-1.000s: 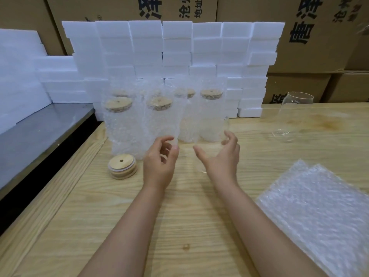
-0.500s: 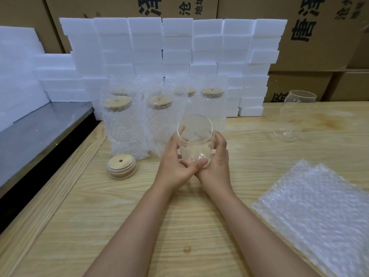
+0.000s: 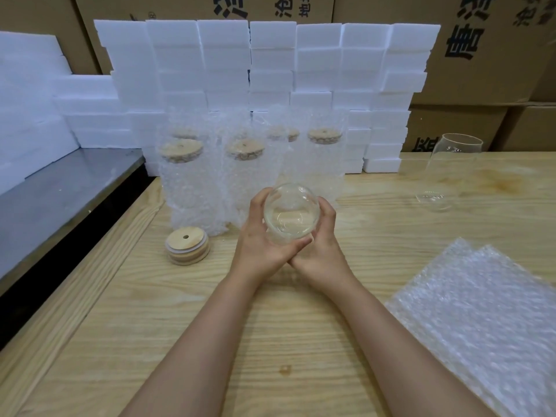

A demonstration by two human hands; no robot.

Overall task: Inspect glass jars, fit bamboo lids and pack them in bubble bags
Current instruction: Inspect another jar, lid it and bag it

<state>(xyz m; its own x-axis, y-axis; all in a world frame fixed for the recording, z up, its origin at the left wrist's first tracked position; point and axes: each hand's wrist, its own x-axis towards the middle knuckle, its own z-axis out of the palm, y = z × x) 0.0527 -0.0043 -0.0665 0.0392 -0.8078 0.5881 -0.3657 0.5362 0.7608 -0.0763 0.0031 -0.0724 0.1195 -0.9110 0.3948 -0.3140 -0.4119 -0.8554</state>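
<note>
A: Step in hand, by my reading: inspection. Jar [image 3: 290,213] is held over the table [image 3: 285,326], just in front of the packed jars [image 3: 189,188]. It is tipped so its mouth faces the wearer, and the base shows through the opening.

B: Grip?

A: Two-handed. Left hand [image 3: 261,251] curls round the left wall, thumb across the near underside; right hand [image 3: 325,248] curls round the right wall. Palm heels meet beneath. Nothing else held.

B: How to do it well?

A: Suggest: roll the jar slowly between the palms so rim, wall and base each catch the light. Cracks in clear glass may only show at an angle. Check the rim hardest, since a lid must seat there. Fingers off the rim, or they hide the very part under check. Stay low over the table; the glass is smooth, and a slip from height would likely break it.

B: Then?

A: Lids [image 3: 187,246] sit stacked just left of the hands; bags [image 3: 481,320] lie flat to the right. One hand must let go to fetch a lid. I would stand the jar upright on the table first, not fit the lid in mid-air.

B: Stock left?

A: One spare jar [image 3: 448,173] visible, bare, well apart at far right.
</note>
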